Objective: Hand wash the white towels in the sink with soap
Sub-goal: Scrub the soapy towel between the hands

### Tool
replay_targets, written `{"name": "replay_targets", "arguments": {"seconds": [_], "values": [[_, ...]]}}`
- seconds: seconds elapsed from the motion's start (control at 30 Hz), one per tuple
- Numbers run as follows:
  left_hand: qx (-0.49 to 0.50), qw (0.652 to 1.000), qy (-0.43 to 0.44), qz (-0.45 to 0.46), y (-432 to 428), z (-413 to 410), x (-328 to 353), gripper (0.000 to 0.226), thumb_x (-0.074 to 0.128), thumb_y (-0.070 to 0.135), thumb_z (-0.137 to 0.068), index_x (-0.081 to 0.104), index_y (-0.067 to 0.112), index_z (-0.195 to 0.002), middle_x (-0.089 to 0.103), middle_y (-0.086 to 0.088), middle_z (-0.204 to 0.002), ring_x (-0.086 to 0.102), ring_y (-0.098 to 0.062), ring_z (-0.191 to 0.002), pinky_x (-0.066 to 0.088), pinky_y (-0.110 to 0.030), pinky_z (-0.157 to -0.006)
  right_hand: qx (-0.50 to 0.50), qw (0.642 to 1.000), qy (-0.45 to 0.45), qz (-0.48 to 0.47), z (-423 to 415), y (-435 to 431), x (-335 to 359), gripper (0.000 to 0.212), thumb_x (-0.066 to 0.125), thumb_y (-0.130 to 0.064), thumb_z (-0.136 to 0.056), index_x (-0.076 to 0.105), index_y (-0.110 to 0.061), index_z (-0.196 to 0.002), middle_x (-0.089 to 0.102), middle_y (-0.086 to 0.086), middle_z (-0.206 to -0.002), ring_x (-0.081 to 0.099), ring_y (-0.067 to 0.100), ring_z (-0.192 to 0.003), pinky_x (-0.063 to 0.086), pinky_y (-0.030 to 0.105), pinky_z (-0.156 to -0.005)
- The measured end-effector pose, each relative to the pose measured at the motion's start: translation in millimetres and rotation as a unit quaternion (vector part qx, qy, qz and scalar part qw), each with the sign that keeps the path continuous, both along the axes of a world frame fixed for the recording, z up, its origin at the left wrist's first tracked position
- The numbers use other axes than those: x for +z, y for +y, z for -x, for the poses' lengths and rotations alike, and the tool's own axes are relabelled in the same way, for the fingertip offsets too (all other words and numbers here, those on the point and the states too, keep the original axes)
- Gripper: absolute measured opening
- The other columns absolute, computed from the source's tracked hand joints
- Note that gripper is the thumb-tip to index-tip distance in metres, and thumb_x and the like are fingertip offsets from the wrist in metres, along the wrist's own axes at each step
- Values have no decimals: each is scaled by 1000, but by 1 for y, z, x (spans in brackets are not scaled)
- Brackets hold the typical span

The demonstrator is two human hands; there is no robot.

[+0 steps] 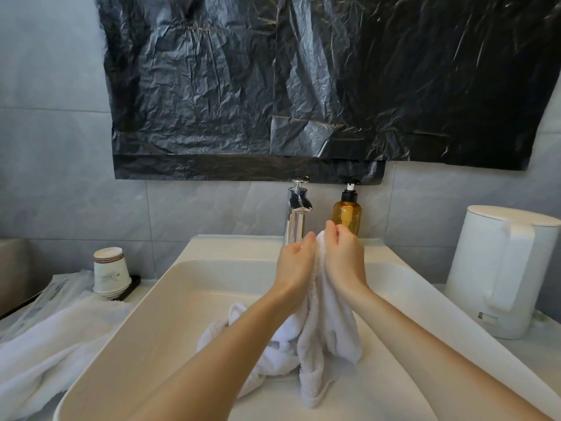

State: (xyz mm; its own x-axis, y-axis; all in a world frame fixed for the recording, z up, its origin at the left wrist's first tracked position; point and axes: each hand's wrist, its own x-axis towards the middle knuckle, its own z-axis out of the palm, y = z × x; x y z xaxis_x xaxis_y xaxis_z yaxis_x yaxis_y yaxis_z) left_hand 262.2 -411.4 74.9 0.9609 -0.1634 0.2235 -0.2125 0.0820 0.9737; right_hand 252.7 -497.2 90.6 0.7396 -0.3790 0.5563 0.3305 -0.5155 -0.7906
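Head view: left hand (296, 262) and right hand (343, 255), forearms extended, raised together over sink (182, 299), both gripping towel (321, 335); lower end seemingly resting in basin.

bathroom, sink (170, 287), faucet (296, 211), tiled wall (60, 177)

Soft even light; glare on black plastic (303, 86); wide-angle edge bending

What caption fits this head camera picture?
Washing time: left hand and right hand grip a white towel over the sink by the soap bottle.
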Motion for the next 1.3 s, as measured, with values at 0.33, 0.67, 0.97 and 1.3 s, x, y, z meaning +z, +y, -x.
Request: {"name": "replay_targets", "arguments": {"seconds": [0.33, 0.67, 0.97, 1.3], "values": [[59, 998, 26, -11, 9, -7, 2, 36, 46, 34, -97, 57, 10, -72, 53, -10, -68, 50, -20, -69, 38, -32, -64, 44, 996, -33, 70, 10, 13, -5, 39, 40, -28, -103, 38, -21, -64, 42, -5, -57, 42, 5, -53, 30, 24, -51], [78, 997, 20, 20, 13, -10, 2, 42, 48, 31, -100, 57, 10, -64, 57, -4, -58, 53, -21, -62, 41, -30, -61, 79, 992, -40, 87, 13, 16, -12, 39, 42, -26, -102, 40, -23, -64, 42, -8, -55, 43, 3, -52, 31, 21, -52], [92, 993, 65, 31, 7, -7, 5, 50, 41, 40, -102, 66, 5, -77, 65, -12, -73, 62, -26, -73, 46, -34, -68, 71, 995, -25, 62, 6, 12, -9, 38, 37, -27, -104, 41, -21, -66, 42, -5, -59, 42, 3, -54, 30, 21, -53], [54, 995, 78, 28, 6, 3, 6, 45, 43, 40, -102, 68, 6, -84, 66, -10, -73, 62, -23, -70, 46, -29, -64, -3, 1000, -6, 17, -2, 12, 1, 40, 34, -30, -104, 40, -21, -66, 44, -3, -61, 46, 15, -64, 31, 28, -56]]}}
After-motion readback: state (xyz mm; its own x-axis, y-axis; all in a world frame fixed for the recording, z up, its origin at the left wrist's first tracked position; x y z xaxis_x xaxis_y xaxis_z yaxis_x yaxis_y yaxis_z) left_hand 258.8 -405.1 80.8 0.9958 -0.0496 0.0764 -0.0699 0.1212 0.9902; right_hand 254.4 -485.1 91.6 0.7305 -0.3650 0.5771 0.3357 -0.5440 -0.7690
